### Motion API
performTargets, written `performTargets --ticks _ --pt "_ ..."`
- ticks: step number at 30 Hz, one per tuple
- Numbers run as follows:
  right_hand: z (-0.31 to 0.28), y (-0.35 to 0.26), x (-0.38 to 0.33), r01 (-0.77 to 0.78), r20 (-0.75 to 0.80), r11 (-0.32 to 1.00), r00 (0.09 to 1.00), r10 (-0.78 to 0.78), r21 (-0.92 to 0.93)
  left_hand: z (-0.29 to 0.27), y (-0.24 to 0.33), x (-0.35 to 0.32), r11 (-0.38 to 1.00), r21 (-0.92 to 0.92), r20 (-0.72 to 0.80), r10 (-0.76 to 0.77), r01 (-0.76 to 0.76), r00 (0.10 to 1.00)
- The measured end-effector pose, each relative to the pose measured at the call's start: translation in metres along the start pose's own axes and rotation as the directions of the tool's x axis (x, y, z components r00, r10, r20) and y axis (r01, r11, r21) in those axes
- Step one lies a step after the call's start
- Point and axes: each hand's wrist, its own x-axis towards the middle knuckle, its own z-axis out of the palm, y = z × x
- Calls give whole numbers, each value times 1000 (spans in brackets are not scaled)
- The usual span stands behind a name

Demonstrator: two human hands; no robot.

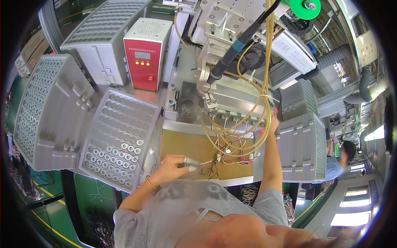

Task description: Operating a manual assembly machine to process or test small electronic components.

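Wires [207, 162] pinched in the left hand [175, 167] could snag if tugged against looped tubes [268, 74]; what the right hand [273, 123] holds, I cannot tell.

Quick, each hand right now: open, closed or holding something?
Left hand: fingertips close together by the thin wires; whether it holds one cannot be told.
Right hand: beside the yellowish tubes, fingers partly hidden; grip cannot be told.

Right hand [273, 124] outstretched, left hand [170, 168] closer
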Motion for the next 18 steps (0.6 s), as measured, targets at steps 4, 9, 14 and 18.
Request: performTargets --ticks 4,9,14,18 --pt "27 43 -9 25 17 999 1000 -26 43 3 10 5 988 76 -5 133 -132 991" --pt "5 8 -1 84 -34 995 996 -82 48 2 0 5 975 158 0 158 -156 987" --pt "17 35 -4 232 -141 967 966 -216 105 1 1 5 981 134 4 141 -141 990" --pt "21 34 -4 74 -10 996 997 -74 -57 2 -1 4 976 180 28 118 -121 993"
